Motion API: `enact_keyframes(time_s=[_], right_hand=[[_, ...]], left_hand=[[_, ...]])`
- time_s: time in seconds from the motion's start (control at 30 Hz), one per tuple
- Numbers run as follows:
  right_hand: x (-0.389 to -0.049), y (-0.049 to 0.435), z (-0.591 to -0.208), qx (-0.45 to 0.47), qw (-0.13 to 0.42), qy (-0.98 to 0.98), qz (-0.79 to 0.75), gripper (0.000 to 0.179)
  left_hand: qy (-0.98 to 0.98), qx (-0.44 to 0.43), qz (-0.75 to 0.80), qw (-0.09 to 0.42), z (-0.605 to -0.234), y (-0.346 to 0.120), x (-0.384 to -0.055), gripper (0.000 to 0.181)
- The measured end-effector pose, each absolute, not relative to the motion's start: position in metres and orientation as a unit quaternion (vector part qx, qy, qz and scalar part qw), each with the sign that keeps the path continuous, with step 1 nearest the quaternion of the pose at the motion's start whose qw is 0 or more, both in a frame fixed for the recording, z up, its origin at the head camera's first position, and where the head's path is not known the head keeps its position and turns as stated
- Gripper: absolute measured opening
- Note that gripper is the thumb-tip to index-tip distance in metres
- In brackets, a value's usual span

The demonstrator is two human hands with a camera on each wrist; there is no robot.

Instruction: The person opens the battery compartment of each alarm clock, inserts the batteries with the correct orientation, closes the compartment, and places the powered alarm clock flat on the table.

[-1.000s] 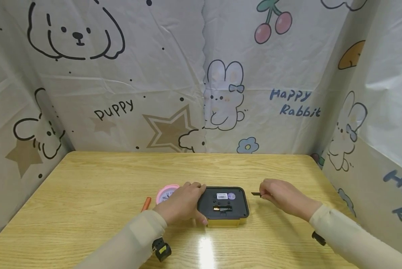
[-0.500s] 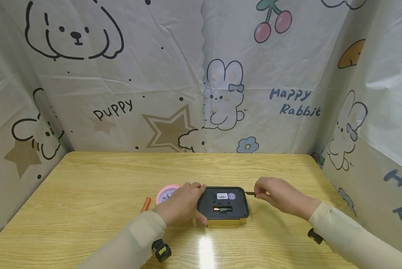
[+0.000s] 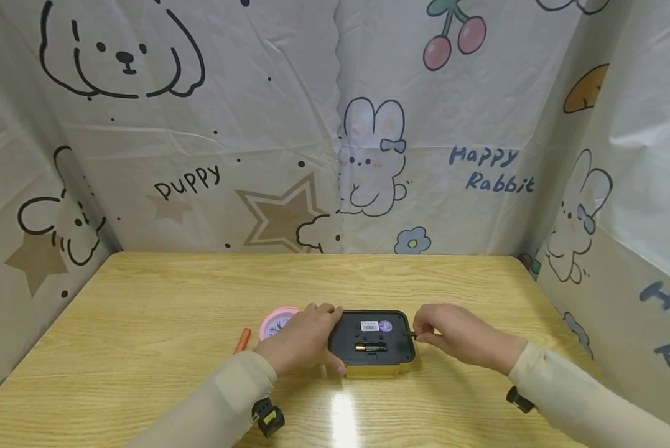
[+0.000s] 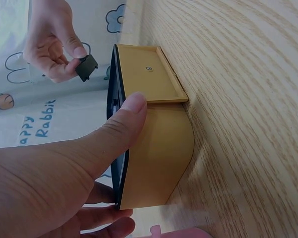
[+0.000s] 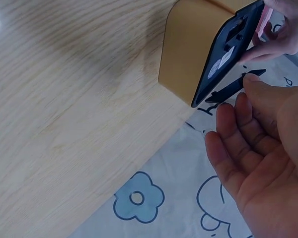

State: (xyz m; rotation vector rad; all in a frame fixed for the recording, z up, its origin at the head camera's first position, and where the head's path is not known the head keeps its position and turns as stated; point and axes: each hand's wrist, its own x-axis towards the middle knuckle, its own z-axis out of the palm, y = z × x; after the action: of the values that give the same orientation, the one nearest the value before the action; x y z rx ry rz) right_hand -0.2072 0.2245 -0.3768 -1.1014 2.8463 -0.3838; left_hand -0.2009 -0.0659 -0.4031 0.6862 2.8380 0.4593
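Observation:
A gold box-shaped device (image 3: 393, 346) lies on the table with its black back facing up. In that back sits a battery (image 3: 371, 348), exposed in its slot, beside a white label. My left hand (image 3: 307, 337) grips the device's left end, thumb on the near side and fingers on the far side. Between thumb and fingers, my right hand (image 3: 452, 331) pinches a small black battery cover (image 5: 233, 89). The cover is held just off the device's right end, above the table. In the left wrist view the cover (image 4: 86, 68) appears apart from the device.
Behind my left hand, partly hidden, is a round pink clock (image 3: 275, 322). An orange stick-like thing (image 3: 243, 340) lies left of it, its near end covered by my sleeve. Patterned cloth (image 3: 200, 124) hangs beyond the wooden table (image 3: 172, 298).
My right hand has moved left with the battery cover, from the right of the device to its right edge. The left hand and the device have stayed in place.

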Motion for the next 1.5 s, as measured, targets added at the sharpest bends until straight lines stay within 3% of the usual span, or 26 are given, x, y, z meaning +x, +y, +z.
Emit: enact_keyframes(time_s=[1.5], right_hand=[[-0.2,0.189,-0.377,-0.377,0.088,0.908,-0.158,0.009]], left_hand=[[0.956,0.235,0.147,0.096,-0.403,-0.066,-0.202,0.114]])
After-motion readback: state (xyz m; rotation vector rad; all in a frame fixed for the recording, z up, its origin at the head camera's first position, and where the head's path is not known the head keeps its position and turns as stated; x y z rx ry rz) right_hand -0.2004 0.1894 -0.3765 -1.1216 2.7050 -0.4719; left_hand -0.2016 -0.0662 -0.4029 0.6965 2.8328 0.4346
